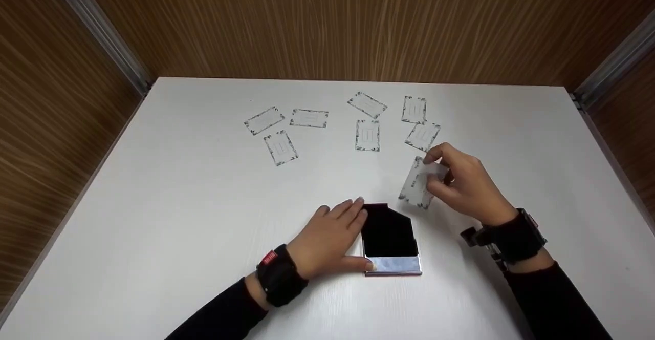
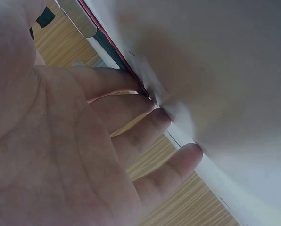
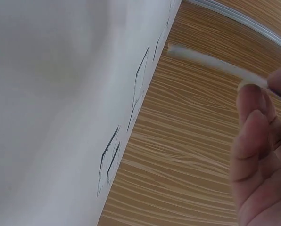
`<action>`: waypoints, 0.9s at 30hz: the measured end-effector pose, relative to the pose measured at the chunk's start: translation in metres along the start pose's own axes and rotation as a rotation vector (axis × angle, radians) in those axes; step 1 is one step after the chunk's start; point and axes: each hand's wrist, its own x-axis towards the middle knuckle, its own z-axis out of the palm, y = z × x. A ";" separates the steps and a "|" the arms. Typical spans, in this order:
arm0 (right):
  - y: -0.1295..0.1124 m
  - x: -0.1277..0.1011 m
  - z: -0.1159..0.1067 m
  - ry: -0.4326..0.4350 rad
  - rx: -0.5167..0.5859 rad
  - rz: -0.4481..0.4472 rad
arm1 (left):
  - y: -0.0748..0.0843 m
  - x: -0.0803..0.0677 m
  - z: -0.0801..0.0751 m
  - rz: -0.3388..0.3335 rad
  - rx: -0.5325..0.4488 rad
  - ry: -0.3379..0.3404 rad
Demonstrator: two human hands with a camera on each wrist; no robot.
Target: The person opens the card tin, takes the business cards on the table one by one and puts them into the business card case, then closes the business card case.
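Observation:
My right hand pinches a white card with a dark patterned border, tilted above the table to the right. In the right wrist view the same card shows nearly edge-on between thumb and fingers. My left hand lies at the left side of a card case, which is black inside with a shiny metal strip at its near end. The left thumb rests on that strip's corner, and the straight fingers touch the far left corner. In the left wrist view the fingertips press on the white tabletop by the case's dark, red-lined edge.
Several bordered cards lie flat farther back on the white table: a left group with one card, a middle pair with another, and two touching cards at right, one near my right fingers. Wood-grain panels enclose the table.

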 end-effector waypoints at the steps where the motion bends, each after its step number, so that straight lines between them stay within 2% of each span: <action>1: 0.000 0.000 0.000 -0.004 0.000 -0.014 | 0.000 0.000 0.000 0.000 0.003 0.000; 6: 0.001 -0.001 0.001 -0.030 0.021 -0.072 | 0.001 0.000 0.001 -0.001 0.014 -0.004; 13: 0.000 -0.003 0.003 -0.118 0.109 -0.014 | 0.003 -0.001 0.001 0.002 0.026 -0.023; 19: -0.003 -0.004 0.006 -0.239 0.141 0.007 | 0.004 -0.001 0.000 0.008 0.046 -0.045; 27: -0.012 -0.003 0.012 -0.475 0.135 0.039 | -0.002 0.001 -0.002 0.008 0.023 -0.033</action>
